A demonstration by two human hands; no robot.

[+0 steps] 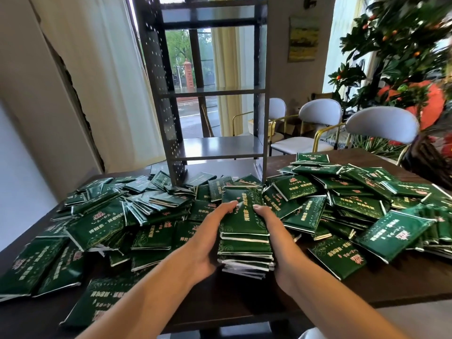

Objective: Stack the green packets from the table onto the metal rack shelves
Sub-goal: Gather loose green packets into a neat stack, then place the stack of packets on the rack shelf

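Observation:
A stack of several green packets (244, 231) stands near the table's front middle. My left hand (208, 238) grips its left side and my right hand (276, 236) grips its right side, thumbs lying on the top packet. Many loose green packets (97, 223) cover the dark wooden table (403, 282) on both sides. Behind the stack, at the table's far edge, rises the metal rack (215, 89). Its lower shelf (220, 145) and the shelf above (212, 90) hold nothing that I can see.
White chairs with gold frames (381, 126) stand behind the table at right. A leafy plant with orange fruit (403, 45) fills the upper right. White curtains (97, 81) hang at left beside a window.

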